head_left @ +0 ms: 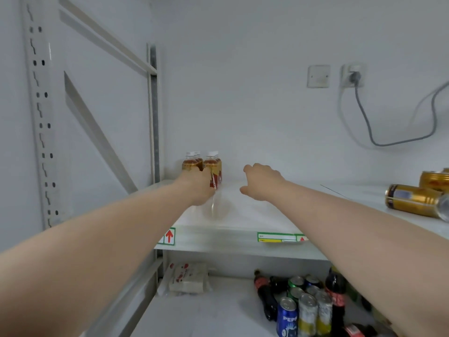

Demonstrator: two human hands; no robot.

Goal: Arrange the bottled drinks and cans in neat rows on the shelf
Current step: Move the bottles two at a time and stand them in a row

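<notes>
Cans (307,310) and cola bottles (266,295) are crowding the lower shelf (206,312) at its right. Past the shelf (218,237) edge, the left hand (198,188) is gripping tea bottles (213,166) in the back-left corner. The right hand (261,182) is hovering over bare shelf, fingers (247,169) loose and holding nothing. Gold cans (413,199) are lying far right.

- A cluster of tea bottles (211,166) is standing tight in the shelf's 10 o'clock back corner, blocking it. The left hand (198,188) is resting against the front pair, fingers hidden.
- The upright post (153,113) and diagonal brace (97,132) are closing off the 9 o'clock side.
- The shelf (243,215) is lying open from 12 o'clock through centre to 6 o'clock. The right hand (260,182) is hovering there, loosely curled, holding nothing.
- Gold cans (413,199) are lying on their sides at 3 o'clock, obstructing that end.
- Below, mixed cans and bottles (303,305) are crowding the lower shelf at 5 o'clock, and a white packet (189,278) is sitting at 7 o'clock.
</notes>
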